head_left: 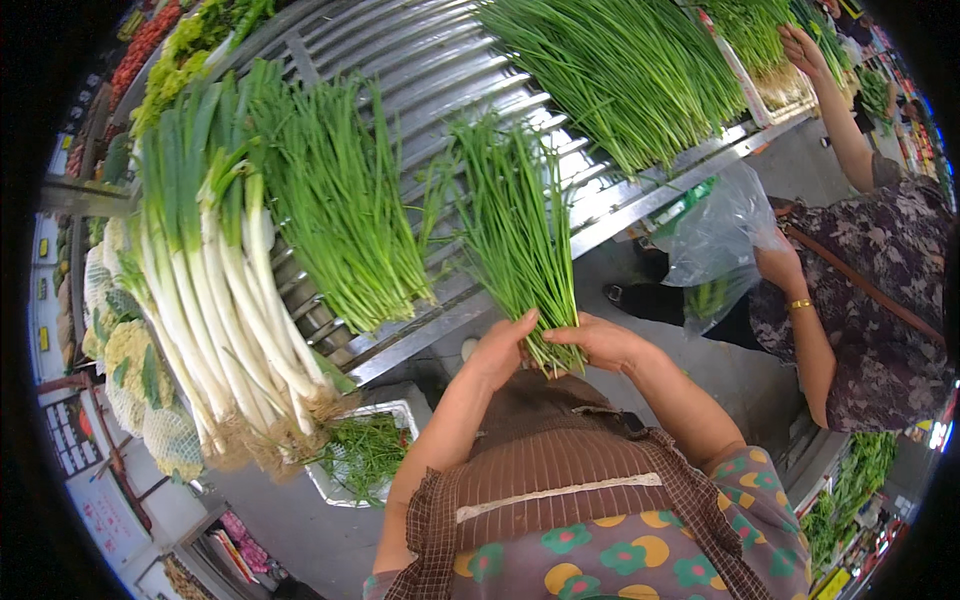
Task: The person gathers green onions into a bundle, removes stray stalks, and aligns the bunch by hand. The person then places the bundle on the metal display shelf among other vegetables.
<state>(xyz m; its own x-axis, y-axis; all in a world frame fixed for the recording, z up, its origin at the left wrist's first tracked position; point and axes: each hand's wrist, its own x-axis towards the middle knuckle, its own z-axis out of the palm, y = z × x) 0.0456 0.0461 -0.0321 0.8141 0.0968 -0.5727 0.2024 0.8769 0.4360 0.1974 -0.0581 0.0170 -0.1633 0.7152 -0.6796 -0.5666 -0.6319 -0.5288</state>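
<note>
Between my two hands is a bunch of green garlic chives (517, 217), gripped near its cut ends. My left hand (501, 346) wraps the bundle from the left side, thumb on top. From the right side, my right hand (604, 341) closes around the same stems; the fingers beneath are partly hidden. The leafy tips lie over the slatted metal counter (420, 90). To the left, a looser pile of chives (341, 217) rests on the slats, beside thick leeks (225, 300) with white stalks and rooty ends.
A larger heap of chives (622, 75) covers the far right slats. At right, another person (862, 300) holds a clear plastic bag (712, 232) and reaches toward boxed greens (750, 37). Netted cauliflowers (135, 360) sit left. A white crate (401, 416) with green scraps stands below the counter.
</note>
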